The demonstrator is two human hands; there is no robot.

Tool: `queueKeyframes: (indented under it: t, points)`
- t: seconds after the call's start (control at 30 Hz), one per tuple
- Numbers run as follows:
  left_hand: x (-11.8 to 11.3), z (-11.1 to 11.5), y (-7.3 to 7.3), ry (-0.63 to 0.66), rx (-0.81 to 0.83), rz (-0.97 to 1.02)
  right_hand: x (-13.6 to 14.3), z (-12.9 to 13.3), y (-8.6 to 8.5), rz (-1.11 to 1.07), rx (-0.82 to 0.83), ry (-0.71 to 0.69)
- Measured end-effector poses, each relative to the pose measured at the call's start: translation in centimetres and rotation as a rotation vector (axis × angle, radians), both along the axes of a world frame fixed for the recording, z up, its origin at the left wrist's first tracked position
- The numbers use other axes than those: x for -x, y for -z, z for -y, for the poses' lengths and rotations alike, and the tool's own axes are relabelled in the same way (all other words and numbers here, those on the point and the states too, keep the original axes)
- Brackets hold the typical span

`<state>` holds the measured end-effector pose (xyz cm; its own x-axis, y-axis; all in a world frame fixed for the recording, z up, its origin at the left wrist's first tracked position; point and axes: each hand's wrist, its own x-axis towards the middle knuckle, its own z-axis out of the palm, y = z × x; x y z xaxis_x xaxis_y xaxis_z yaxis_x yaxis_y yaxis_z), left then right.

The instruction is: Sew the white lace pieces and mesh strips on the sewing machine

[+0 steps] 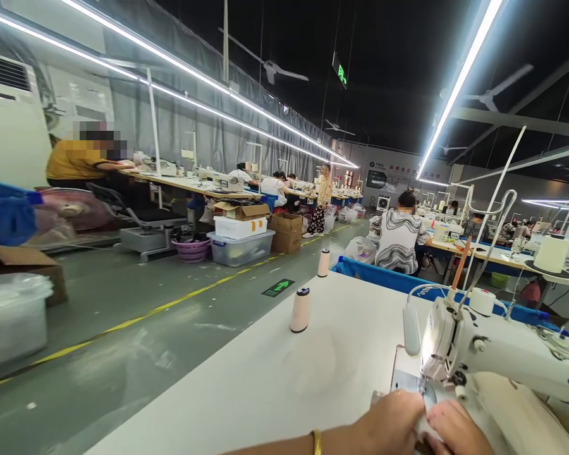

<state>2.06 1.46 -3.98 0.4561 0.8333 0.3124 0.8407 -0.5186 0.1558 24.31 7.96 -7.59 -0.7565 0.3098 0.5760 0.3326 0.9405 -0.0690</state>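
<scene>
A white sewing machine [512,347] stands at the right of the white tabletop [284,392], its lamp lit above the needle. Just in front of the presser foot, my left hand [393,414] and my right hand [459,430] are close together, fingers curled in on a small pale piece of fabric [424,424]. The fingertips are partly hidden, and the lower edge of the view cuts off my right hand. Beige fabric [507,404] lies under the machine arm to the right. A gold bracelet [317,442] circles my left wrist.
Two pale pink thread cones, a near one [301,309] and a far one [323,263], stand along the table's left edge. Blue cloth [384,272] hangs at its far edge. Boxes, bins and a purple basket [191,249] line the aisle. Several people sit at other machines.
</scene>
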Motion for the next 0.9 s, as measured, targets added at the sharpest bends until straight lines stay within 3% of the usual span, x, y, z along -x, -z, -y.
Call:
queueKeyframes:
  t: [0.17,0.27,0.53,0.73,0.9]
  points:
    - [-0.2,0.6,-1.0,-0.027,0.049,0.108,0.6,0.5,-0.3,-0.069,-0.014,0.017]
    - [0.3,0.1,-1.7,-0.014,0.058,0.129,0.9,1.4,-1.4,-0.100,-0.002,0.040]
    - [1.6,-1.4,-3.5,0.045,0.178,0.257,2.0,4.5,-6.1,-0.221,0.161,0.176]
    - [1.8,-1.5,-4.5,0.124,0.381,0.429,1.5,4.5,-7.2,-0.230,0.388,0.283]
    - [1.8,-1.8,-4.9,0.100,0.462,0.478,1.8,4.9,-7.9,-0.240,0.489,0.317]
